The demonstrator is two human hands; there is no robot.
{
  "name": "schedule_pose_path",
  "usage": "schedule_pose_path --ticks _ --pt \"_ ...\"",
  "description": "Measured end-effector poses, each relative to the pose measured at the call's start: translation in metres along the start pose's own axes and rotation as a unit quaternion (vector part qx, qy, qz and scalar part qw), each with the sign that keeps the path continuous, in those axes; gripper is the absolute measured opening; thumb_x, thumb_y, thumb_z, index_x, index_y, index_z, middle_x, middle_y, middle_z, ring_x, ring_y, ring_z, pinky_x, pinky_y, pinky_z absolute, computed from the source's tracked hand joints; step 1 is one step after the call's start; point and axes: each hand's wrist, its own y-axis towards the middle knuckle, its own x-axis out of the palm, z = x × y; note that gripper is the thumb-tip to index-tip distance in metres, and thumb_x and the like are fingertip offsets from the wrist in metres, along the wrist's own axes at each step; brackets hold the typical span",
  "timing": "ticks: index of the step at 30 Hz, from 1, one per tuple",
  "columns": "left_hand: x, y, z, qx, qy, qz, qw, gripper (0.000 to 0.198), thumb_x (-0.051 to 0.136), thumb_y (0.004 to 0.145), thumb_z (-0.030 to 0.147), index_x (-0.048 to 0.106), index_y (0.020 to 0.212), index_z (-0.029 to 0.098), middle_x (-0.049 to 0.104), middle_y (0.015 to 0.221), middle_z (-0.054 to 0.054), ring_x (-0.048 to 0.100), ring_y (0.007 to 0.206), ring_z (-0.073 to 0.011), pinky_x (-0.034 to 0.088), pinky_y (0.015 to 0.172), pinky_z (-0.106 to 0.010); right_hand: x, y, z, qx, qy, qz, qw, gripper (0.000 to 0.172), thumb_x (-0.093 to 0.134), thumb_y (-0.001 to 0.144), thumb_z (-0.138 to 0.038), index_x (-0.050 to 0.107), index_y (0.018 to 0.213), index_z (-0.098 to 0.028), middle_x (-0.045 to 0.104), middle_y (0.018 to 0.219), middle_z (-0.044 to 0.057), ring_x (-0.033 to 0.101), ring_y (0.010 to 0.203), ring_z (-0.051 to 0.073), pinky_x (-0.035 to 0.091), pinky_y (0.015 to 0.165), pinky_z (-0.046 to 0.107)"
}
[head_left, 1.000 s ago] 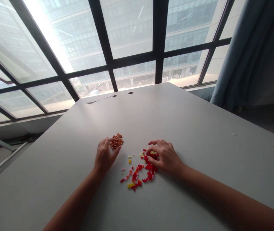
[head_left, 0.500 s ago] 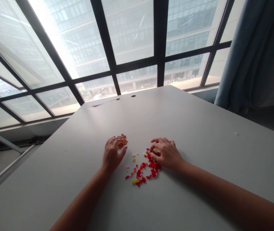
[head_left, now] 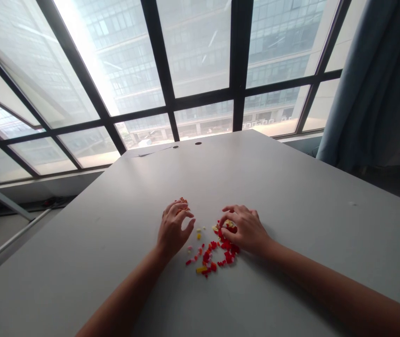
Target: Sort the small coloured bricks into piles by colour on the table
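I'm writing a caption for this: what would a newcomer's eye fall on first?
Probably the vivid scatter of red, pink, orange and yellow pieces on the pale table, in the lower middle of the picture. The right hand curls over its far right part, and the left hand partly hides a small orange-brown pile farther away. Behind, tall dark-framed windows fill most of the top.

The bricks (head_left: 228,257) look plastic, the table (head_left: 277,182) smooth.
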Motion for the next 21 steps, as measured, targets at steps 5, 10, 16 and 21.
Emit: schedule_pose_path --ticks 5,10,16,21 --pt "0.001 0.0 0.01 -0.004 -0.014 -0.013 1.0 0.002 0.062 0.081 0.021 0.064 0.081 0.021 0.064 0.107 -0.008 0.053 0.114 -0.0254 0.043 0.098 -0.048 0.002 0.001 -0.002 0.004 -0.005 0.003 1.0 0.009 0.06 0.072 -0.027 0.068 0.075 -0.024 0.063 0.116 0.008 0.053 0.109 0.026 0.031 0.089 0.044" --pt "0.002 -0.001 0.02 -0.018 -0.029 -0.029 0.999 0.001 0.063 0.081 0.021 0.064 0.081 0.021 0.063 0.108 -0.007 0.052 0.115 -0.0258 0.043 0.098 -0.048 0.002 0.0 -0.002 0.001 0.01 0.008 1.0 0.007 0.061 0.071 -0.026 0.067 0.074 -0.023 0.064 0.115 0.008 0.053 0.107 0.026 0.032 0.088 0.044" --pt "0.002 -0.001 0.028 -0.014 -0.048 -0.041 0.998 0.002 0.065 0.079 0.019 0.064 0.079 0.021 0.064 0.108 -0.007 0.052 0.116 -0.0265 0.042 0.098 -0.049 0.0 0.001 0.0 0.007 0.045 -0.005 0.999 0.007 0.063 0.074 -0.029 0.067 0.076 -0.025 0.064 0.114 0.006 0.054 0.107 0.026 0.033 0.088 0.045" --pt "0.004 -0.001 0.035 -0.008 -0.068 -0.037 0.997 0.005 0.067 0.078 0.018 0.065 0.081 0.022 0.065 0.107 -0.006 0.053 0.113 -0.0262 0.043 0.097 -0.049 0.002 0.001 0.004 -0.014 0.087 0.019 0.996 0.007 0.063 0.08 -0.03 0.068 0.081 -0.026 0.064 0.112 0.005 0.055 0.107 0.026 0.035 0.088 0.046"
